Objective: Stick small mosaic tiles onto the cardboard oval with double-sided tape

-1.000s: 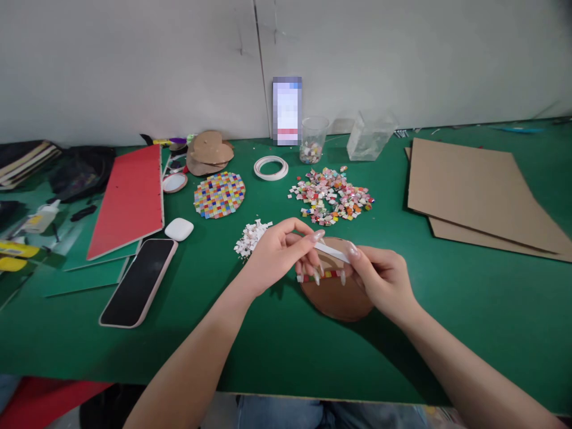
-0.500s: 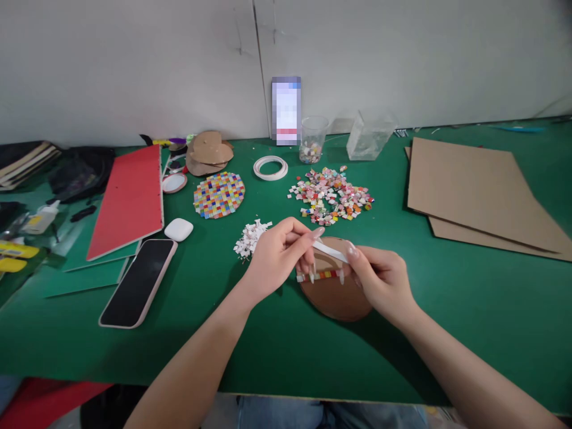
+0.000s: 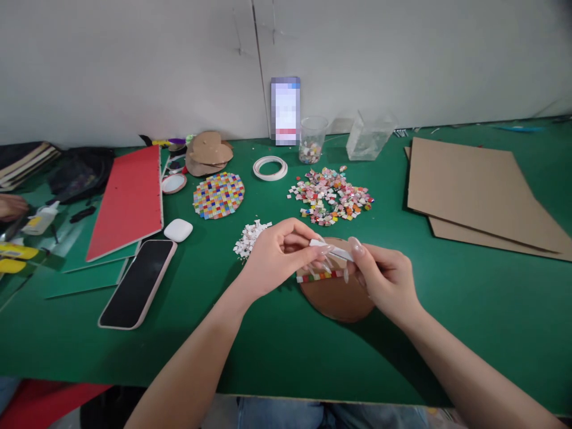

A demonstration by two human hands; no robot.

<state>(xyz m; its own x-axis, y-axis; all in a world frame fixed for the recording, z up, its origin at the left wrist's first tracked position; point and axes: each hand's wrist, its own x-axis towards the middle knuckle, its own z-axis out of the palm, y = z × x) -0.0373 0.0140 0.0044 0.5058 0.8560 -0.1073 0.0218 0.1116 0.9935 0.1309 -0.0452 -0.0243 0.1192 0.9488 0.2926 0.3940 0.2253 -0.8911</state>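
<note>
A short white strip (image 3: 338,252) is stretched between my two hands, above a round brown cardboard disc (image 3: 337,304). My left hand (image 3: 288,253) is closed on the strip's left end, thumb pressed along it. At the other end, my right hand (image 3: 386,274) pinches the strip between thumb and fingers. A row of small coloured mosaic tiles (image 3: 316,277) crosses the disc below my fingers, which partly hide it. Left of my left hand lies a pile of small white scraps (image 3: 250,238). Loose mosaic tiles (image 3: 330,193) are heaped beyond the disc.
A tile-covered disc (image 3: 218,195), a tape roll (image 3: 270,168), a phone (image 3: 138,285) and a red board (image 3: 129,202) lie leftward. A plastic cup (image 3: 312,140) and clear box (image 3: 370,137) stand behind; cardboard sheets (image 3: 469,185) lie right. Another person's hand (image 3: 12,207) shows far left.
My left thumb has shifted right and down along the strip, whose left end now shows above it. Another person's hand has come in at the far left.
</note>
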